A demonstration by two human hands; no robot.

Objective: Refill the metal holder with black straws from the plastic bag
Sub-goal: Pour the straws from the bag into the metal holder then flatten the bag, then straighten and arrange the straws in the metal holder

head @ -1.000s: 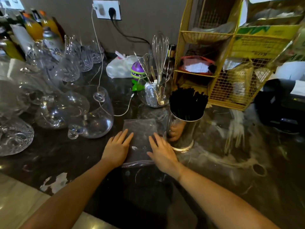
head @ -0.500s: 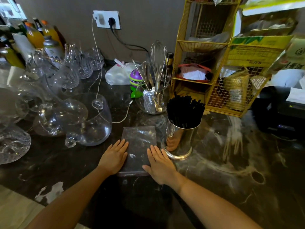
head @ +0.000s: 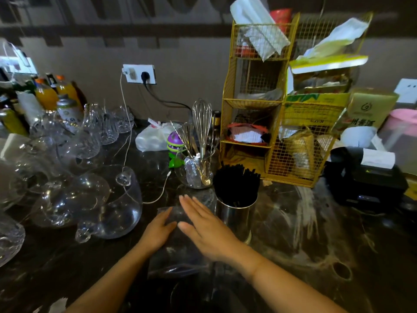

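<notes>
The metal holder [head: 235, 214] stands upright on the dark marble counter [head: 316, 245], just right of the hands, and it looks packed: the black straws [head: 235, 186] fan out above its rim in a dense bundle. By that showing the refill itself seems done, and the step in hand is tidying the emptied bag.

The plastic bag [head: 178, 256] lies flat on the counter in front of the person, clear and apparently empty, its near edge bare and its far part under both hands. To flatten it well, press from the closed end toward the open end so air escapes rather than bulging. Keep the strokes short, since the holder is just beside the bag and a wide sweep to the right could knock it. The glassware [head: 106, 206] close on the left leaves little room that way either.

The right hand [head: 203, 224] is spread wide and flat, fingers together and extended, and reaches forward across the bag; whether the palm presses on the film or hovers just over it I cannot tell. It holds nothing.

The left hand [head: 158, 231] rests palm down on the bag's left part, fingers loosely extended, gripping nothing. It serves best as the anchor, pinning the film while the other hand smooths.
</notes>
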